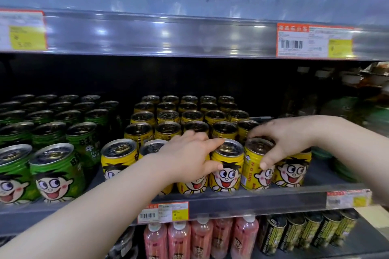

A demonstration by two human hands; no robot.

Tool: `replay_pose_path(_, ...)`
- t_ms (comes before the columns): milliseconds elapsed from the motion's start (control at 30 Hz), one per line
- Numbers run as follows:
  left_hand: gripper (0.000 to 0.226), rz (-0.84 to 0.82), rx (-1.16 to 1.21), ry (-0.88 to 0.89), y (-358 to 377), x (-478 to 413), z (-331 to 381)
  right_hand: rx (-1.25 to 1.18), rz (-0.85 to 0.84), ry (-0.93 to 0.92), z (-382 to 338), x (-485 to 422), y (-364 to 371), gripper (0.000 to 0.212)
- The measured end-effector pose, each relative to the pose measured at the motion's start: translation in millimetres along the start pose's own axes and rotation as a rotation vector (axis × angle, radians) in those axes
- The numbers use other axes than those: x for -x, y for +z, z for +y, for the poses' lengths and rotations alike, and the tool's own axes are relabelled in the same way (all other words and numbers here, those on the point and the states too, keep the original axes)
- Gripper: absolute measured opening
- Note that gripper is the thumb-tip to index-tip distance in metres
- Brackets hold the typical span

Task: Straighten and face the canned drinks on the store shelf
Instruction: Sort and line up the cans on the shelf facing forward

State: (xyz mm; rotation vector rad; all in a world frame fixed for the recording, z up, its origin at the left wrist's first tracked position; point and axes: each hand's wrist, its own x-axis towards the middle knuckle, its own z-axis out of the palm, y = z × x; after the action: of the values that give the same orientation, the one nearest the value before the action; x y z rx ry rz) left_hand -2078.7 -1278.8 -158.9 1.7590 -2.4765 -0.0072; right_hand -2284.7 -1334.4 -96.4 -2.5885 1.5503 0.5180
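Note:
Yellow cans with a cartoon face stand in rows on the middle shelf (252, 197). My left hand (189, 157) grips a front-row yellow can (190, 187), mostly hidden under my palm; its fingertips reach the neighbouring can (226, 168), whose face points forward. My right hand (282, 139) holds the top of another front yellow can (255, 166), turned so its face points right and its side text shows. A further yellow can (292, 170) at the right faces forward. One yellow can (117, 157) stands at the front left.
Green cans (56, 172) with the same face fill the shelf's left side. Pink bottles (200, 237) and dark cans (305, 231) stand on the shelf below. Price tags (164, 212) hang on the shelf edges. The upper shelf rail (160, 33) runs overhead.

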Motion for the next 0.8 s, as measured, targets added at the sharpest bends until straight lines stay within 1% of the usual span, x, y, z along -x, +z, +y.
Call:
replay_pose_path(100, 0.069, 0.024, 0.135, -0.027, -8.1, 4.0, -1.6, 0.023, -0.045, 0.077, 13.9, 4.2, -1.2, 0.089)
replay_pose_path(167, 0.074, 0.061, 0.087, -0.082, -13.5, 10.7, -6.0, 0.088, -0.076, 0.13, 19.1, 5.0, 3.3, 0.09)
replay_pose_path(233, 0.081, 0.067, 0.005, -0.151, -16.7, 20.5, -14.9, 0.123, -0.074, 0.143, 22.8, 2.8, 8.4, 0.088)
replay_pose_path(367, 0.088, 0.044, -0.029, -0.282, -17.1, 39.1, -36.3, 0.088, -0.098, 0.168, 24.8, -1.4, 7.5, 0.092)
replay_pose_path(467, 0.091, 0.035, -0.018, -0.327, -15.6, 48.7, -50.0, 0.006, -0.138, 0.116, 20.3, 0.2, -0.9, 0.093)
replay_pose_path(500, 0.091, 0.034, -0.004, -0.338, -15.6, 51.8, -53.9, -0.041, -0.116, 0.074, 17.3, 0.9, -5.4, 0.093)
replay_pose_path(567, 0.091, 0.029, 0.017, -0.363, -15.7, 57.7, -60.9, -0.12, 0.018, -0.018, 10.7, -3.7, -13.0, 0.091)
replay_pose_path(633, 0.092, 0.03, 0.003, -0.382, -16.6, 62.3, -67.1, -0.18, 0.199, -0.087, 2.2, -15.2, -14.3, 0.079)
replay_pose_path(667, 0.093, 0.029, -0.003, -0.391, -17.3, 64.2, -69.7, -0.203, 0.257, -0.124, -3.5, -20.8, -12.3, 0.073)
replay_pose_path(700, 0.094, 0.025, -0.007, -0.399, -18.0, 66.0, -72.0, -0.22, 0.283, -0.166, -10.4, -26.7, -8.9, 0.069)
replay_pose_path(800, 0.096, -0.004, 0.018, -0.412, -19.1, 72.0, -80.7, -0.235, 0.28, -0.305, -39.9, -36.8, 1.3, 0.055)
